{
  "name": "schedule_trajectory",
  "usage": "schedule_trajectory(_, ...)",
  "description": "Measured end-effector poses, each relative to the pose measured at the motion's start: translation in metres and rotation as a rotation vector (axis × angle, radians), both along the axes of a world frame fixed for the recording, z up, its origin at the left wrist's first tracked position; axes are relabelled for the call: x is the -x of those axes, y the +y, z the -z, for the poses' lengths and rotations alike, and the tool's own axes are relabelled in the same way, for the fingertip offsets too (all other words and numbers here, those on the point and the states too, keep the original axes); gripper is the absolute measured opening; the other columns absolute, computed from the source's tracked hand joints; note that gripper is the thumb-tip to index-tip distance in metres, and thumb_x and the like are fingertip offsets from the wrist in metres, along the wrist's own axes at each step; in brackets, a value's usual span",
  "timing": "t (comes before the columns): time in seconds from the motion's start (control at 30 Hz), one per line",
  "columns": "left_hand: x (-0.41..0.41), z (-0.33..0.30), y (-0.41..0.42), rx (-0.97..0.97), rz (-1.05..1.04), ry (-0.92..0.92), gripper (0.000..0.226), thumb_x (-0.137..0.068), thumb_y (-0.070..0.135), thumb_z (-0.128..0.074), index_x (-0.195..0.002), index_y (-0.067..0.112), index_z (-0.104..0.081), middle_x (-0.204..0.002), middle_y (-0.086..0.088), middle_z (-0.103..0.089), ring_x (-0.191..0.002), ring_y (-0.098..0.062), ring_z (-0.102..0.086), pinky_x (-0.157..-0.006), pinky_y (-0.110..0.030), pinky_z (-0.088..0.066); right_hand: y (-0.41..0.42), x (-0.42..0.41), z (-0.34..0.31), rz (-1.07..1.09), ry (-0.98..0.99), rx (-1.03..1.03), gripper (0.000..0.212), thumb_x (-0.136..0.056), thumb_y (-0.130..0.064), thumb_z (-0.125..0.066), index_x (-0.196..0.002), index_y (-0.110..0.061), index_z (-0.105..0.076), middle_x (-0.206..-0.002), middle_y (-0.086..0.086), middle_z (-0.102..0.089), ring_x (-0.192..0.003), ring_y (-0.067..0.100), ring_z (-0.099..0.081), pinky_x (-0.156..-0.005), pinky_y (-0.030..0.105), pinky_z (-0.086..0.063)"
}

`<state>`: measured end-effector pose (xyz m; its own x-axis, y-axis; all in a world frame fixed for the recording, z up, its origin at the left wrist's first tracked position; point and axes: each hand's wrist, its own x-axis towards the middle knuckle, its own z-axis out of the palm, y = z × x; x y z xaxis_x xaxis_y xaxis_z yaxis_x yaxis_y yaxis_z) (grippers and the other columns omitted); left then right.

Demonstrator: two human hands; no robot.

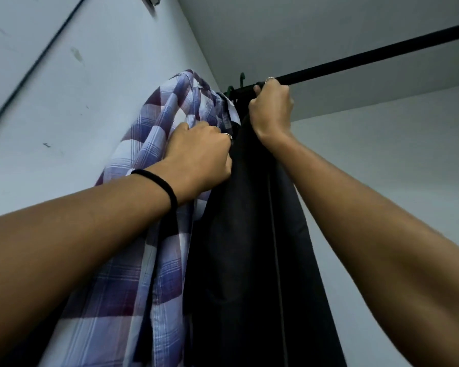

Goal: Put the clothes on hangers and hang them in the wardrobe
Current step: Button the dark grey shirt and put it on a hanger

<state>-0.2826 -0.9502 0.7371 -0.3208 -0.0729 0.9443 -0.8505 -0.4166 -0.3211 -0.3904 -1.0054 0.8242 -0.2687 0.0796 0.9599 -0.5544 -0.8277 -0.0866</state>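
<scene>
— Two garments hang up there already, do you see? A plaid shirt point(154, 144) in blue, white and maroon, and a dark garment point(249, 247) just beside it, both at the left end of the black rail point(368, 58), close to the wardrobe's side wall point(64, 88).

— I see them. What is the right hand point(272, 107) doing?

— It is up at the rail, fingers point(269, 81) curled over it right above the dark garment. Whether a hanger hook is caught inside that grip too, I cannot tell; the fist hides it.

— And the left hand point(202, 157)?

— Lower down, knuckles towards us, fingers clenched into the plaid cloth near the collar, where the shirt meets the dark garment. It is bunching the fabric.

— Are those hanger hooks behind the right hand?

— Yes, green hooks point(241, 78), two of them I think, poking over the rail between the shirt's collar and the right thumb. The hangers themselves are buried in cloth.

— Anything on the wrists?

— A black band point(167, 192) around the left wrist, and a thin ring point(228, 135) on a left finger; another ring point(270, 78) on the right hand at the rail.

— Is the dark piece a pair of trousers?

— It falls long and straight, with a seam running down it, touching the shirt along its left edge. More than that I cannot say.
</scene>
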Motion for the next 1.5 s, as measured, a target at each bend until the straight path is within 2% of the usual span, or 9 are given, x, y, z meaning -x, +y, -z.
schedule_trajectory(0.2,0.001,0.012,0.013,-0.019,-0.028,0.036,0.016,-0.09,0.025,-0.045,-0.093,0.016,-0.057,-0.11,-0.007,-0.064,-0.111,-0.028,-0.052,-0.089,-0.041,-0.037,0.005,-0.019,0.043,-0.104,0.123,-0.077,0.033,-0.101,-0.025,-0.043,-0.116,0.002,-0.052,-0.117,0.023,-0.06,-0.108,0.042,-0.056,-0.077,0.036,-0.04)
schedule_trajectory(0.33,0.0,0.034,0.022,-0.006,-0.049,0.029,0.027,-0.088,0.022,-0.047,-0.109,0.011,-0.06,-0.116,-0.007,-0.062,-0.117,-0.027,-0.049,-0.096,-0.043,-0.033,0.017,-0.029,0.068,-0.075,0.28,-0.124,0.038,-0.095,-0.016,-0.048,-0.129,0.0,-0.042,-0.123,0.023,-0.056,-0.113,0.041,-0.054,-0.078,0.035,-0.038)
schedule_trajectory(0.5,-0.016,0.052,0.039,0.056,-0.131,0.026,0.028,-0.089,0.024,-0.048,-0.108,0.01,-0.063,-0.119,-0.01,-0.061,-0.12,-0.029,-0.046,-0.103,-0.051,-0.029,0.029,-0.039,0.095,-0.139,0.326,-0.146,0.061,-0.096,-0.026,-0.05,-0.148,-0.004,-0.026,-0.139,0.021,-0.047,-0.127,0.036,-0.045,-0.098,0.037,-0.037)
schedule_trajectory(0.63,-0.021,0.049,0.057,0.147,0.042,0.109,0.028,-0.088,0.02,-0.044,-0.101,0.009,-0.065,-0.112,-0.011,-0.062,-0.114,-0.032,-0.048,-0.093,-0.047,-0.034,0.045,-0.039,0.107,-0.249,0.32,-0.109,0.05,-0.097,-0.042,-0.046,-0.134,-0.008,-0.046,-0.129,0.016,-0.057,-0.122,0.031,-0.051,-0.096,0.034,-0.041)
schedule_trajectory(0.8,-0.025,0.074,0.081,0.079,0.111,0.208,0.037,-0.093,0.028,-0.041,-0.12,0.013,-0.06,-0.13,-0.007,-0.054,-0.126,-0.029,-0.041,-0.096,-0.047,-0.035,0.065,-0.034,0.127,-0.156,0.387,-0.045,0.041,-0.096,-0.041,-0.043,-0.112,-0.009,-0.062,-0.116,0.013,-0.063,-0.111,0.032,-0.057,-0.093,0.037,-0.044)
schedule_trajectory(0.9,-0.024,0.103,0.11,0.02,-0.026,0.166,0.041,-0.092,0.031,-0.04,-0.123,0.011,-0.056,-0.13,-0.009,-0.052,-0.123,-0.031,-0.043,-0.092,-0.048,-0.037,0.084,-0.03,0.151,-0.112,0.451,-0.034,0.043,-0.093,-0.044,-0.041,-0.109,-0.009,-0.062,-0.118,0.014,-0.06,-0.111,0.035,-0.055,-0.093,0.041,-0.044)
schedule_trajectory(1.0,-0.02,0.126,0.152,-0.013,-0.158,0.178,0.044,-0.093,0.032,-0.039,-0.129,0.009,-0.052,-0.136,-0.009,-0.049,-0.128,-0.031,-0.04,-0.095,-0.049,-0.034,0.112,-0.029,0.178,-0.159,0.496,-0.05,0.042,-0.098,-0.043,-0.039,-0.119,-0.012,-0.058,-0.131,0.01,-0.051,-0.122,0.031,-0.047,-0.101,0.043,-0.039)
schedule_trajectory(1.27,-0.015,0.191,0.31,0.005,-0.621,0.24,0.055,-0.098,0.042,-0.031,-0.146,0.016,-0.03,-0.16,-0.003,-0.015,-0.148,-0.025,-0.01,-0.114,-0.05,-0.013,0.225,-0.074,0.265,-0.486,0.513,0.101,0.048,-0.099,-0.044,-0.032,-0.134,-0.017,-0.048,-0.143,0.004,-0.044,-0.135,0.021,-0.038,-0.112,0.041,-0.024)
schedule_trajectory(1.5,0.007,0.207,0.529,0.068,-1.103,0.286,0.059,-0.1,0.047,-0.024,-0.153,0.022,-0.017,-0.163,-0.003,-0.002,-0.149,-0.026,0.0,-0.118,-0.049,-0.004,0.412,-0.115,0.283,-0.884,0.529,0.289,0.055,-0.098,-0.044,-0.036,-0.143,-0.013,-0.042,-0.155,0.011,-0.031,-0.144,0.028,-0.027,-0.117,0.046,-0.016)
